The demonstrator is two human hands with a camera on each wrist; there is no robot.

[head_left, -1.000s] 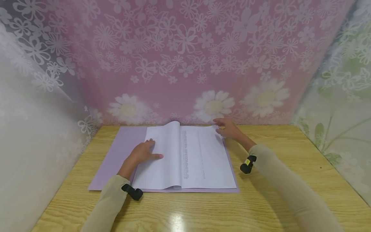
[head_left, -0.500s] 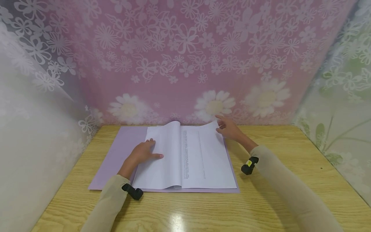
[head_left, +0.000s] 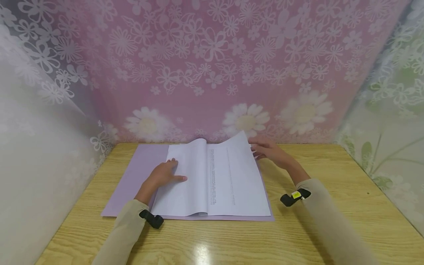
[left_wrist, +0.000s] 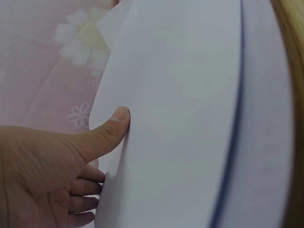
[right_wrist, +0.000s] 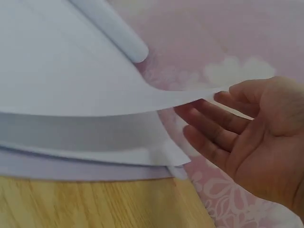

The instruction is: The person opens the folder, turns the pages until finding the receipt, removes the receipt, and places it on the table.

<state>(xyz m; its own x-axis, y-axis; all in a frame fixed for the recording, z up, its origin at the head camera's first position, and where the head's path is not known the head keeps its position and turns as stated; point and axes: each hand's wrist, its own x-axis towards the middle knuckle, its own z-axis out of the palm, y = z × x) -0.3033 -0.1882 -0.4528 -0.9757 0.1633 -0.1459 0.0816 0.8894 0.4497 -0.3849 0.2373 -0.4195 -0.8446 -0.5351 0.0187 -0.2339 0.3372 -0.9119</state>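
Note:
An open booklet of white sheets lies in a lilac folder (head_left: pixel 139 180). My left hand (head_left: pixel 162 173) rests on the left-hand page (head_left: pixel 180 195), its fingers spread and the thumb straight. In the left wrist view the thumb (left_wrist: pixel 111 126) touches the paper. At the far right corner, my right hand (head_left: pixel 269 152) holds up the printed right-hand page (head_left: pixel 245 176). The right wrist view has that page's corner (right_wrist: pixel 199 97) pinched between thumb and finger, with the other fingers below it. Beneath the raised page another white sheet (right_wrist: pixel 95 142) shows.
A wood-grain table (head_left: pixel 324 162) carries the folder. Behind it rises a pink floral backdrop (head_left: pixel 198 110), close to the folder's far edge. Pale floral sheets stand at the left and right. A black camera (head_left: pixel 293 197) is strapped to the right wrist.
The far right corner of the printed page has risen and bent to the left. My right hand has shifted slightly right, partly behind the page. My left hand has stayed in place.

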